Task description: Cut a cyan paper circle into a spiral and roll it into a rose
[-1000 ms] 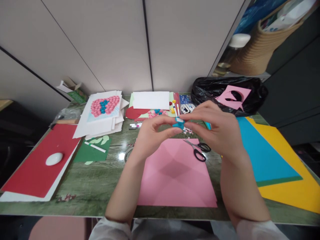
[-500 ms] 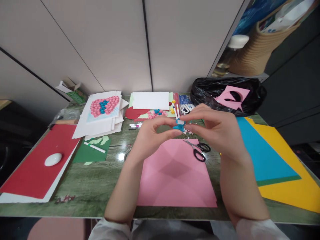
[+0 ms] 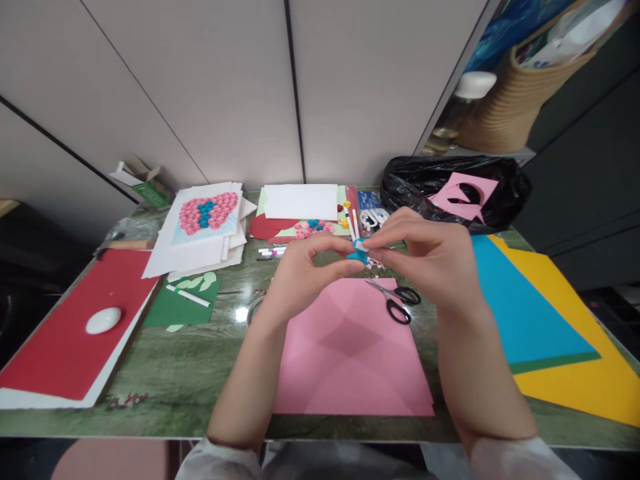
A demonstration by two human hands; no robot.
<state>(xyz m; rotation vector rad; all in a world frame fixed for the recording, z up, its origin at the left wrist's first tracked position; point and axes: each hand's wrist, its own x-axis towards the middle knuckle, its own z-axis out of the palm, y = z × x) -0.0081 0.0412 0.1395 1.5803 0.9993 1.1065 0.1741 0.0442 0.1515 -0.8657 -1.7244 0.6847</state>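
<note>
Both my hands are raised above the table and meet on a small blue paper piece [image 3: 357, 253]. My left hand [image 3: 305, 268] pinches it from the left between thumb and forefinger. My right hand [image 3: 430, 257] pinches its right side with fingertips pressed together. Beneath the hands lies a creased pink paper sheet [image 3: 350, 353]. Black-handled scissors [image 3: 397, 303] rest on the pink sheet's upper right corner, just under my right hand.
A red sheet [image 3: 65, 333] with a white oval object [image 3: 103, 320] lies left. White cards with a pink-and-blue heart [image 3: 210, 210] sit behind. Green paper [image 3: 183, 307], markers [image 3: 273, 251], blue [image 3: 525, 307] and yellow [image 3: 590, 373] sheets and a black bag [image 3: 420, 180] surround the work area.
My right-hand fingers have closed tighter on the blue piece and shifted slightly left. The left hand has stayed nearly still.
</note>
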